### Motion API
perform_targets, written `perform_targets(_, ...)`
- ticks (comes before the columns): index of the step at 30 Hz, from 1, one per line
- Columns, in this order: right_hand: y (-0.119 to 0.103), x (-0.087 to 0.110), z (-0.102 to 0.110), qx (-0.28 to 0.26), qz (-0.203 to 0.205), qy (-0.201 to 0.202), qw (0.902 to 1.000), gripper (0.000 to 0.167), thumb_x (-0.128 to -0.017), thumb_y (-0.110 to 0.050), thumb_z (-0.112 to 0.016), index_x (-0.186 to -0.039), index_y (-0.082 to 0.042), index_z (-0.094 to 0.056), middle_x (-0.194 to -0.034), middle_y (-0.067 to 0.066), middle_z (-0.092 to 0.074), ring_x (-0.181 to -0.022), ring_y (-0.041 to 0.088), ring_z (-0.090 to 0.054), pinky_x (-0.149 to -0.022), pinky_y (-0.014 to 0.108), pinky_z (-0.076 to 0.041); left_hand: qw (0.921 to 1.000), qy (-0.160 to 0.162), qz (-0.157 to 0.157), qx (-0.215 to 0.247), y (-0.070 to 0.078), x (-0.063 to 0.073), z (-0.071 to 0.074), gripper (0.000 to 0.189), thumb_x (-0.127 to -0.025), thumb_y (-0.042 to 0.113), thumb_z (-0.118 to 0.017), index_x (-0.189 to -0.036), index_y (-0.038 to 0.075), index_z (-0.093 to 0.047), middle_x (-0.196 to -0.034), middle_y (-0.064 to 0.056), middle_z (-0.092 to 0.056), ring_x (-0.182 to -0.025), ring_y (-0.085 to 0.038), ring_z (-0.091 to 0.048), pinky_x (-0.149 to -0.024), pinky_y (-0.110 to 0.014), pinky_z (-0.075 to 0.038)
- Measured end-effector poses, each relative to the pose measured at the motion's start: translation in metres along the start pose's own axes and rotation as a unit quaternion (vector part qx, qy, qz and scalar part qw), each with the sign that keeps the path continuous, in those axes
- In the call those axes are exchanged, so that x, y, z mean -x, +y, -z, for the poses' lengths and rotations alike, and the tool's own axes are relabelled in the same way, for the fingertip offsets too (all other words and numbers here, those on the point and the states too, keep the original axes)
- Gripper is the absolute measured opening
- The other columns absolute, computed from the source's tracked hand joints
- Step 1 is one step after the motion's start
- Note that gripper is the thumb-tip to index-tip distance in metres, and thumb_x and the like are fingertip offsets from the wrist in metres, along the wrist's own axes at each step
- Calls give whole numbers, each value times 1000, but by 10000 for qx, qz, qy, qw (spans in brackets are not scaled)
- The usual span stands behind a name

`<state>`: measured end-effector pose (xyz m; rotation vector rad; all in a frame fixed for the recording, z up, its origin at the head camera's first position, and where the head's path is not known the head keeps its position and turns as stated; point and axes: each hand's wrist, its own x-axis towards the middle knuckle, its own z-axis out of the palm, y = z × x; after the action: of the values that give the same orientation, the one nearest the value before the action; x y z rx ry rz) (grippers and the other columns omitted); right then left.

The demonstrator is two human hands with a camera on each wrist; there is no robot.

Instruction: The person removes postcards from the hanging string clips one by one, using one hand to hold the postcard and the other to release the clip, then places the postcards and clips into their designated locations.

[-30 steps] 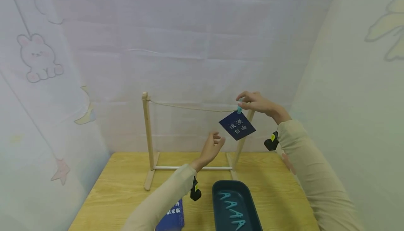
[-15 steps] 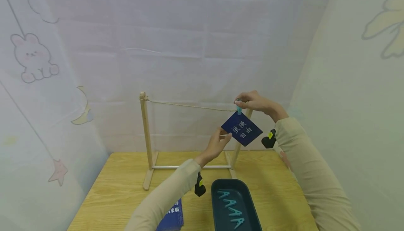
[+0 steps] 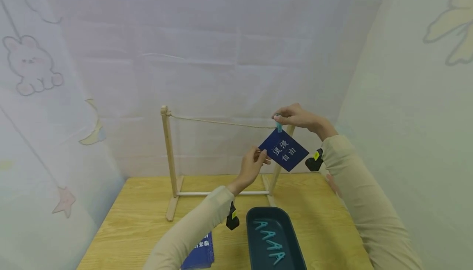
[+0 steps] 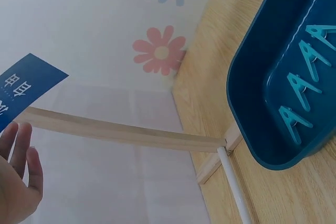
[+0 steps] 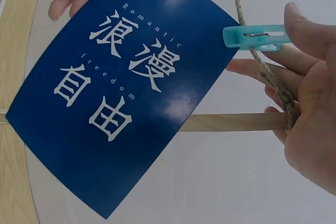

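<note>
A blue card (image 5: 100, 103) with white characters hangs tilted by one corner at the right end of the twine (image 3: 221, 122). On that corner sits a turquoise clothespin (image 5: 252, 37), which also meets the twine in the right wrist view. My right hand (image 3: 301, 119) pinches the clothespin's handle end between thumb and fingers. Lower down, my left hand (image 3: 251, 167) pinches the card's left corner, thumb on the printed face and fingers behind. Only part of the left hand shows in the left wrist view, at the lower left.
The twine runs between two posts of a wooden stand (image 3: 168, 151) on the wood-grain table (image 3: 140, 204). A dark teal tray (image 3: 251, 241) holds several turquoise clothespins (image 3: 274, 245). Left of it lies a stack of blue cards (image 3: 201, 255), partly under the left sleeve.
My left hand has risen to the card and now grips its left corner. The card has swung slightly to the right. My right hand stays at the clothespin.
</note>
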<state>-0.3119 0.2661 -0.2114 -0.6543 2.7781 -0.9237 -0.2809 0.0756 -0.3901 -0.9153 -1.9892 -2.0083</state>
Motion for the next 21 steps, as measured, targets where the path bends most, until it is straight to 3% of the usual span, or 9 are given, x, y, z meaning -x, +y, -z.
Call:
perform_targets(5,-1,3,1,-161,26,-74,9998,48,-107,-27,-47,-141,6,-48,-145,26,-46,-138,43,-34,-110,62,-24,10000,40,-63,24,-19,-3,-2,21,-107,13,-45,-105,-7,-52,-95,-23,-70,-84,-38,-70,-82,-54,-53)
perform_targets(10,1,1,-1,-14,80,15,10000,45,-107,-27,-46,-138,5,-52,-139,26,-51,-135,43,-39,-109,61,-28,9999,40,-141,46,-20,-2,-1,18,-107,14,-46,-102,-2,-52,-92,-17,-70,-79,-30,-71,-81,-45,-55)
perform_targets(15,4,0,-5,234,250,224,9992,35,-107,-24,-46,-125,3,-62,-130,24,-58,-126,42,-48,-104,60,-36,9999,17,-146,69,-19,-1,-2,14,-106,10,-47,-100,-2,-52,-92,-18,-70,-76,-29,-71,-67,-31,-51)
perform_targets(21,3,0,-9,362,244,474,9979,30,-107,-22,-47,-111,0,-66,-122,20,-60,-136,42,-14,-106,62,-22,9999,95,-84,20,-14,0,-1,20,-107,13,-46,-103,-6,-52,-95,-26,-67,-75,-37,-70,-51,-20,-35)
